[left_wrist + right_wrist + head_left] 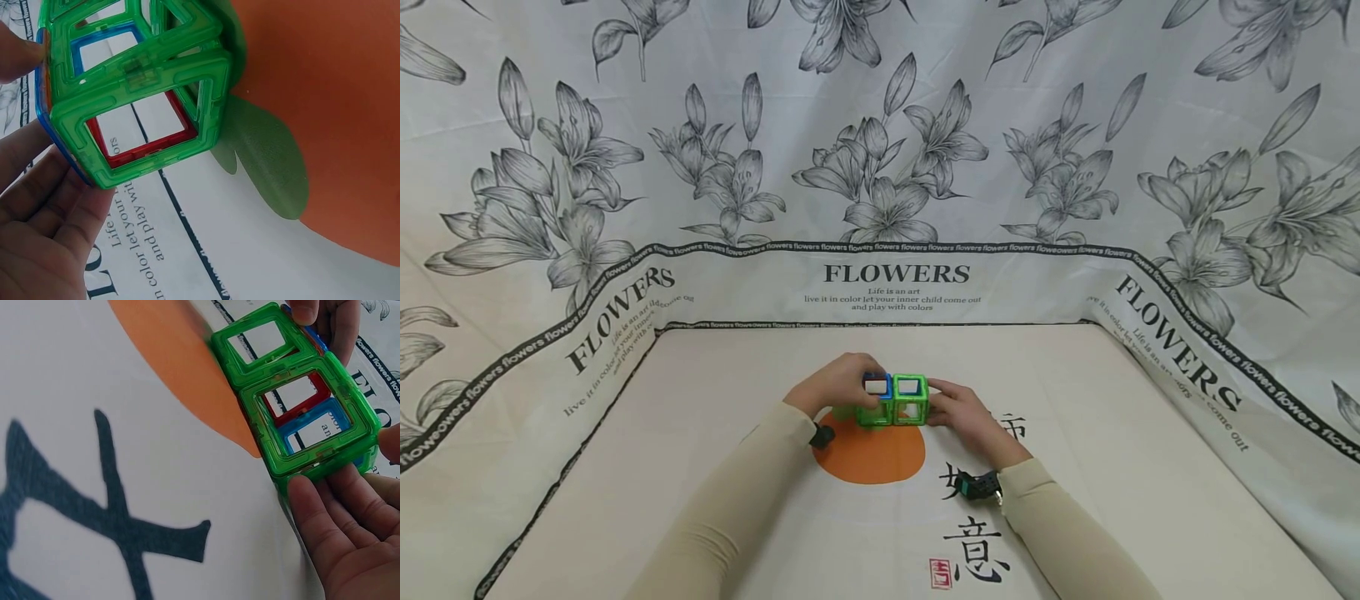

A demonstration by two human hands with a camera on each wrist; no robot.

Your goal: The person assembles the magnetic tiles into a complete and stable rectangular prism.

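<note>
Two cube frames of magnetic tiles stand side by side over the orange print, mostly see-through green with red and blue tiles among them. My left hand (841,383) grips the left cube (874,423), thumb on one side and fingers on the other, against a blue tile (42,120). At the right cube (911,378), my right hand (961,417) holds the outer side between thumb and fingertips. Through the right cube's green front, a red tile (321,387) and a blue tile (341,417) show. In the left wrist view, one green tile leans at an angle.
A white cloth (715,467) covers the table, printed with an orange fruit shape (872,458), a green leaf (272,165) and black characters (976,550). Flower-patterned cloth walls (887,208) rise at the back and both sides. Dark bands sit at both wrists.
</note>
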